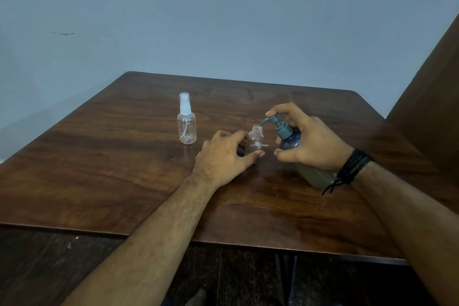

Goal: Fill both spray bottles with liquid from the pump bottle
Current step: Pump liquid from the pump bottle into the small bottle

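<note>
Pump bottle [293,141]: right of frame centre, tilted, its teal spout hanging just over the open neck of the uncapped spray bottle [254,140]; dark bluish shoulder, pale yellowish liquid showing low down under the wrist.
Right-hand fingers: the right hand [310,140] curls round the pump bottle's body, forefinger hooked over the pump head, thumb tucked low in front.
Left-hand fingers: the left hand [223,156] pinches the uncapped bottle between thumb and curled fingers, steadying it on the table [99,156].
Uncapped bottle look: small, clear, threaded neck bare, standing at frame centre; a white piece shows behind or through it, likely its removed sprayer, though I cannot tell for sure. Fill level unclear.
Risk, aim: the neck is narrow and the spout sits at its edge; a press while the pump bottle is tilted could send liquid down the outside.
Risk, tipping: the small bottle is light; a push from the spout or a loose pinch could topple it.
Risk, grip: spilled liquid would likely make both bottles slippery.
Capped spray bottle [186,123]: left of centre, well apart, upright, clear and seemingly empty, white sprayer and clear cap on.
Wrist: dark corded bands [352,165] on the right arm.
</note>
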